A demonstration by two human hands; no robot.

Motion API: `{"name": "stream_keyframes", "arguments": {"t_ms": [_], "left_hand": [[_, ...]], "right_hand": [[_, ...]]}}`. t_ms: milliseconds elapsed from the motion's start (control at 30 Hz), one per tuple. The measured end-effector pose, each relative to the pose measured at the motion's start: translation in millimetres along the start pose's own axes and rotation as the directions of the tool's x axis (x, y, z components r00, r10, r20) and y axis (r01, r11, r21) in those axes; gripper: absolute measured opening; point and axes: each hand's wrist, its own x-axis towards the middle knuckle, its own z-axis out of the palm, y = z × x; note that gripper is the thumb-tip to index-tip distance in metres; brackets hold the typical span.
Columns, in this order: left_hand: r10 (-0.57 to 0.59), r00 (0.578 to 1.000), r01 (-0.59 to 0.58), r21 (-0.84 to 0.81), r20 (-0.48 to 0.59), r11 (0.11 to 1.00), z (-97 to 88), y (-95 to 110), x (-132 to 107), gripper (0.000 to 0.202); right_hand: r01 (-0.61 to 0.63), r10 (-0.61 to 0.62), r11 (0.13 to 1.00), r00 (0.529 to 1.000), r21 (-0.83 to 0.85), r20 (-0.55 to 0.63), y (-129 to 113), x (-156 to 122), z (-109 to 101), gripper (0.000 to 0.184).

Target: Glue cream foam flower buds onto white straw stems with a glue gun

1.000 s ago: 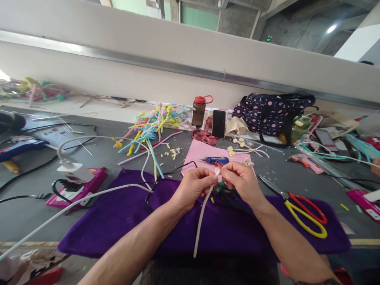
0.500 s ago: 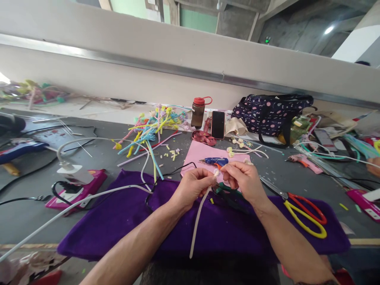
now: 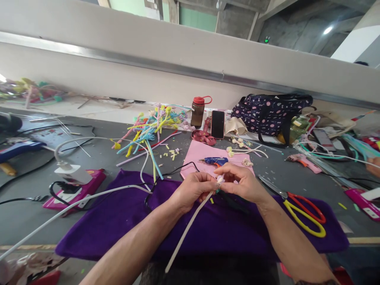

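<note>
Grip: the left hand (image 3: 192, 189) is pinched on the upper part of a white stem (image 3: 187, 229); the thumb and forefinger of the right hand (image 3: 242, 182) appear to pinch the small flower (image 3: 220, 180) at its top end. Stem and flower are held above the purple cloth (image 3: 109, 233), at the middle of the near edge of the worktop (image 3: 26, 221). The free end of the stem hangs past that edge.

Progress, as judged: the flower is in place at the tip; whether it is fixed there cannot be told. The visible length below the left hand is bare. The flowered stems (image 3: 247, 151), beyond the cloth toward the far edge, appear complete. The pile of coloured stems (image 3: 150, 130) by the far edge also carries small heads; its degree of finish is unclear.

Tools: the blue glue gun (image 3: 213, 160) lies unheld on the pink sheet (image 3: 196, 152). The scissors (image 3: 305, 215) lie unheld, handles on the cloth, toward the right end of the near edge.
</note>
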Motion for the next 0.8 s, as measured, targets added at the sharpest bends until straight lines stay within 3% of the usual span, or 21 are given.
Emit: {"name": "stream_keyframes", "arguments": {"t_ms": [800], "left_hand": [[-0.04, 0.998, 0.04, 0.0, 0.04, 0.999, -1.2, 1.6, -1.5, 0.02]], "right_hand": [[-0.037, 0.038, 0.999, 0.997, -0.013, 0.064, -2.2, 0.2, -0.9, 0.015]]}}
